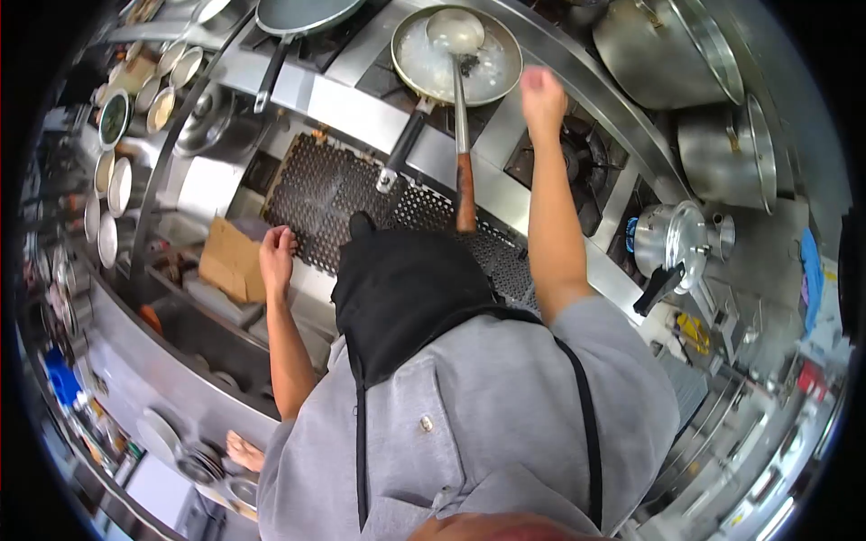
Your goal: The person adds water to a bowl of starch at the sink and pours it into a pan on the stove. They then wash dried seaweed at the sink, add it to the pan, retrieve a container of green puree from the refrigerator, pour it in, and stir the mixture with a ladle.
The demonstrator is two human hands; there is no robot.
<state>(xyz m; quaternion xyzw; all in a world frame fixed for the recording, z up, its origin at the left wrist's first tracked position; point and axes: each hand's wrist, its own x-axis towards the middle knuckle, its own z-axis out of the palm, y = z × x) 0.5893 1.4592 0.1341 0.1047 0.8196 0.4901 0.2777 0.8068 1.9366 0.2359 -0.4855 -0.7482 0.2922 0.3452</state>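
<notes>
One pan (516,63) with a ladle (461,117) sits just beside the right grip (543,101).

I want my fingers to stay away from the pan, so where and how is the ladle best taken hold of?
The ladle is probably best gripped by its wooden handle, right hand coming from the near side: this end points towards the black apron, outside the pan, while the bowl lies within it.

The right grip (544,101) is near a pan (511,56) holding a ladle (461,122), the left grip (278,251) near a box (233,260).
</notes>
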